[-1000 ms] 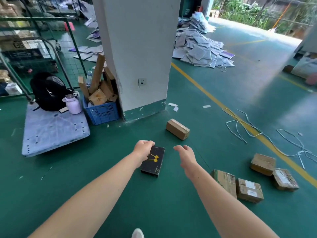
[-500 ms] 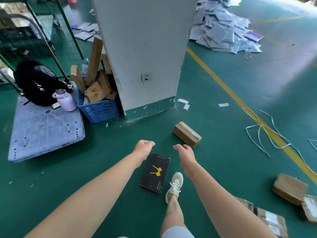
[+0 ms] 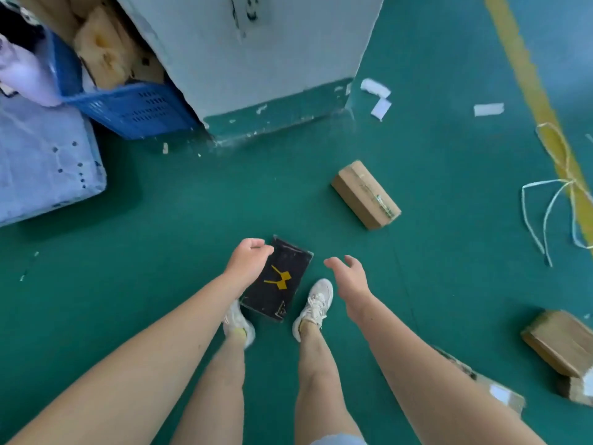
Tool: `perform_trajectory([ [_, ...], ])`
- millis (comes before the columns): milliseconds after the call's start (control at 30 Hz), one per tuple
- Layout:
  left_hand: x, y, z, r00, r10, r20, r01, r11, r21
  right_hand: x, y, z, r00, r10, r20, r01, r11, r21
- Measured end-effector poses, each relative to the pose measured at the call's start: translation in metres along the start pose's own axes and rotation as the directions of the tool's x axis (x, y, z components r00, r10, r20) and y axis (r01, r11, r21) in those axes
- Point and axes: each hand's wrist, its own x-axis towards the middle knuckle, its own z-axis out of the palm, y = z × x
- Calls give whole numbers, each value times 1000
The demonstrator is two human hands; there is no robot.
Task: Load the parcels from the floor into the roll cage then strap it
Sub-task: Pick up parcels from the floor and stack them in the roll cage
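Two slack hands (image 3: 248, 262) (image 3: 349, 279) over black parcel (image 3: 290, 285)

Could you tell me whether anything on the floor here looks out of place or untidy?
Yes: loose strapping lies tangled across the yellow line, and torn paper scraps litter the floor beside the pillar.
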Motion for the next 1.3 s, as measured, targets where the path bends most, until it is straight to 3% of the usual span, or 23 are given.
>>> perform_trajectory([
  [233,165,-77,36,992,-103,78,86,977,195,165,61,59,988,155,-22,-155,988,5],
  [600,358,-232,107,979,-205,22,188,932,311,361,208,150,932,360,-44,-353,928,118],
  [733,381,-270,125,979,-198,-45,202,924,326,390,245,169,914,403,-47,-394,909,134],
  [933,399,-296,133,955,-296,-13,292,931,221,410,265,187,907,421,-13,-409,889,206],
  [1100,396,-286,131,904,-419,84,407,904,132,401,263,188,933,360,-21,-343,903,257],
  [1300,354,-252,102,919,-382,100,370,921,119,358,240,174,962,265,-58,-252,952,176],
])
